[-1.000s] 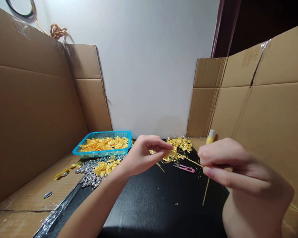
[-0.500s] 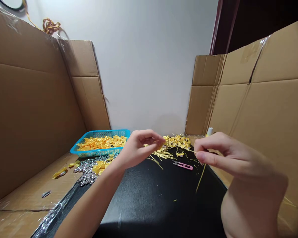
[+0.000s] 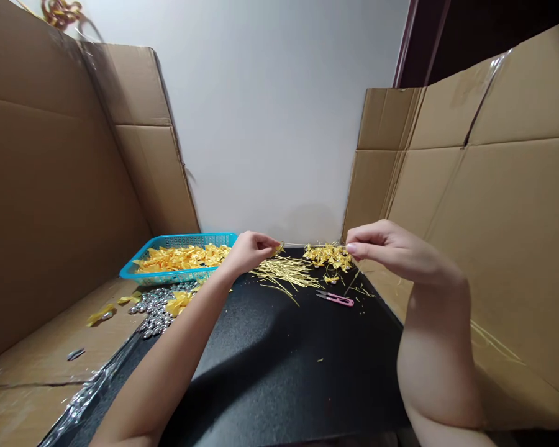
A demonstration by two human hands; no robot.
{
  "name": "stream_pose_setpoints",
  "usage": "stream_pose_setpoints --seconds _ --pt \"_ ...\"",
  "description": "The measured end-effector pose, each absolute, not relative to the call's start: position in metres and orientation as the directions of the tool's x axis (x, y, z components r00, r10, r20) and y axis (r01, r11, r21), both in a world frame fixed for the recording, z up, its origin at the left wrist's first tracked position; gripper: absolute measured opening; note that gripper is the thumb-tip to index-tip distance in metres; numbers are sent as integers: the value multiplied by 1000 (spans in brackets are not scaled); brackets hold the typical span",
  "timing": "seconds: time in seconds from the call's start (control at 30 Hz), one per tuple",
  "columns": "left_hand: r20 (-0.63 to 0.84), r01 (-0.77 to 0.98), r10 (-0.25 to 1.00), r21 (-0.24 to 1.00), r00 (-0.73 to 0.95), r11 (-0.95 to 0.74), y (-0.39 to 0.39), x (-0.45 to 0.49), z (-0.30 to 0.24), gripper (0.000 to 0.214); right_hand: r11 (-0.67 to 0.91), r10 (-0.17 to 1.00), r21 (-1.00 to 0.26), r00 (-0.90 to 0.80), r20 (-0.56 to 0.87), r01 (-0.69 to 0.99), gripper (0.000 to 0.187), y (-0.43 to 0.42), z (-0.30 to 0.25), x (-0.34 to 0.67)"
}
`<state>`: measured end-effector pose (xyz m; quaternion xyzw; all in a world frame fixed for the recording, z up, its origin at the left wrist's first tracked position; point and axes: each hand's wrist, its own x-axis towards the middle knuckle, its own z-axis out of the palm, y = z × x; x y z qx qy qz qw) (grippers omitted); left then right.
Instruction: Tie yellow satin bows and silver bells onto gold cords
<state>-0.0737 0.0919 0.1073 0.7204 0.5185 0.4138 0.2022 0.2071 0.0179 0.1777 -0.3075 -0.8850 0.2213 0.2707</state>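
My left hand (image 3: 248, 253) pinches a small yellow ribbon piece (image 3: 277, 249), partly hidden by the fingers. A thin yellow cord (image 3: 313, 245) runs taut and nearly level from there to my right hand (image 3: 391, 249), whose thumb and forefinger close on it. Its loose end seems to hang below the right fingers. Beneath the hands, a pile of cut yellow strips (image 3: 286, 273) lies on the black tabletop (image 3: 270, 366). Yellow bows with silvery beads (image 3: 328, 256) are heaped at the back, and pink-handled thread snips (image 3: 338, 299) lie in front of them.
A blue basket (image 3: 129, 271) of yellow ribbon pieces stands at the back left. Silver beads (image 3: 156, 316) and some yellow ribbon (image 3: 179, 303) lie before it. Cardboard walls (image 3: 41, 205) rise on both sides, with a pale wall (image 3: 270, 124) behind.
Both hands have moved farther forward, and the gap between them has widened. The cord between them is now straighter and more level. The view has shifted slightly.
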Motion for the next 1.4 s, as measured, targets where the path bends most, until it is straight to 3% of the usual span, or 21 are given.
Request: stream_pose_setpoints --seconds 0.3,0.5,0.6,0.7,0.8,0.87,0.93,1.0,1.1,1.17,1.27,1.4 --pt "343 558 939 779 1 -285 119 -94 89 24 698 709 -567 -533 461 437 32 13 178 219" --pt "277 372 960 897 -49 -240 124 -104 91 25 624 683 -400 -219 697 671 27 -8 179 239" --pt "259 275 963 933 -67 -232 121 -108 98 21 529 731 -361 -197 654 768 22 -13 178 255" --pt "243 196 968 954 -56 -228 117 -112 104 19 530 777 -387 -250 577 754 19 -12 177 269" --pt "218 130 976 968 -1 -216 113 -113 107 21 658 713 -487 -267 649 574 12 -9 174 272" --pt "201 93 979 974 41 -204 110 -111 109 22 770 629 -561 -211 748 303 12 -6 174 267" --pt "188 60 979 979 80 -193 107 -108 111 21 808 581 -590 -174 795 2 20 -3 174 259" --pt "178 36 977 982 114 -183 104 -104 112 20 754 601 -631 -194 775 -184 36 0 177 248" --pt "170 18 974 984 147 -175 101 -100 113 18 661 633 -692 -280 722 -290 56 6 180 233" --pt "162 20 974 986 160 -167 100 -98 113 15 668 523 -641 -374 766 -378 60 8 179 226" --pt "141 44 973 988 180 -151 100 -96 113 12 705 362 -546 -431 826 -453 54 8 175 221" --pt "127 81 969 986 213 -147 97 -94 113 13 758 439 -529 -301 847 -383 39 6 168 231"
